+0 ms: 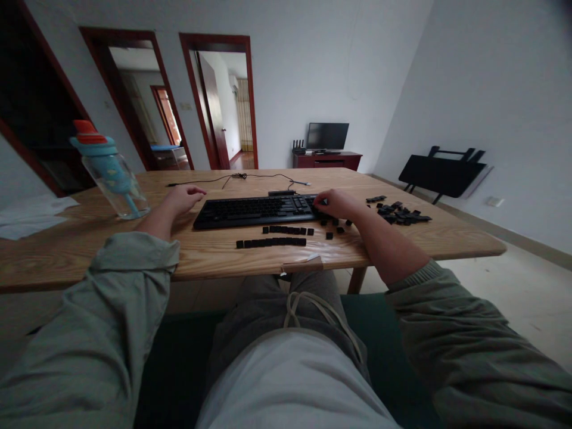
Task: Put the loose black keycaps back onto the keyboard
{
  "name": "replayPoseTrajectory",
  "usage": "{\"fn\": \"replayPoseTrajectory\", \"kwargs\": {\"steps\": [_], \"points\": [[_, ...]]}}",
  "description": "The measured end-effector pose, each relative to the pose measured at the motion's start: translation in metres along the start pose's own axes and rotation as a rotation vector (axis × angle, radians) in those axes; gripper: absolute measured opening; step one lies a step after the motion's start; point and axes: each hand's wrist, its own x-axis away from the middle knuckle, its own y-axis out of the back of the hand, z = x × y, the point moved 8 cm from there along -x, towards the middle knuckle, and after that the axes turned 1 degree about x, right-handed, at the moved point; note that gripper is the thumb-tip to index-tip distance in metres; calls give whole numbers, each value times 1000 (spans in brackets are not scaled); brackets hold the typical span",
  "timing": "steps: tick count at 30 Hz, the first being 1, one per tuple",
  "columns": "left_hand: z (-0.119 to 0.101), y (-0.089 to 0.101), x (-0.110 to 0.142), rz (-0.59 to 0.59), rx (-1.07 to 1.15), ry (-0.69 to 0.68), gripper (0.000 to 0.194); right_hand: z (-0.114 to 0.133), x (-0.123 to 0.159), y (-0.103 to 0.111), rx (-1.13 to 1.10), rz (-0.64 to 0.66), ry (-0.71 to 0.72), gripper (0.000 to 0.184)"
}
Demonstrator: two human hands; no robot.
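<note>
Right hand (335,204): fingers narrowed at keyboard (252,211), right end; contents not discernible from here. Left hand (179,200): loosely open beside left end. Keyboard lies on table (451,239), beyond two keycap rows (276,242).

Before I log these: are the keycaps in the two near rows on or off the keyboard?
Off: the keycaps lie on the table, in front of the keyboard.

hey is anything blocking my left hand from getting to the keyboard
Nothing visible stands between your left hand and the keyboard; only table shows there. The bottle is left of that hand, away from the keyboard.
</note>
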Motion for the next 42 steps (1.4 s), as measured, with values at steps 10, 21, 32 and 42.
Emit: {"fn": "replayPoseTrajectory", "kwargs": {"steps": [10, 21, 32, 42], "points": [[2, -3, 0, 35, -48, 5, 30, -9, -4, -5, -48, 14, 20, 29], [3, -5, -2, 51, -41, -7, 30, -11, -3, -8, -53, 85, -74, 31], [13, -10, -3, 41, 24, 22, 29, 9, 2, -9, 132, 137, -62, 30], [14, -8, -8, 35, 21, -7, 34, 122, 7, 12, -31, 64, 354, 37]]}}
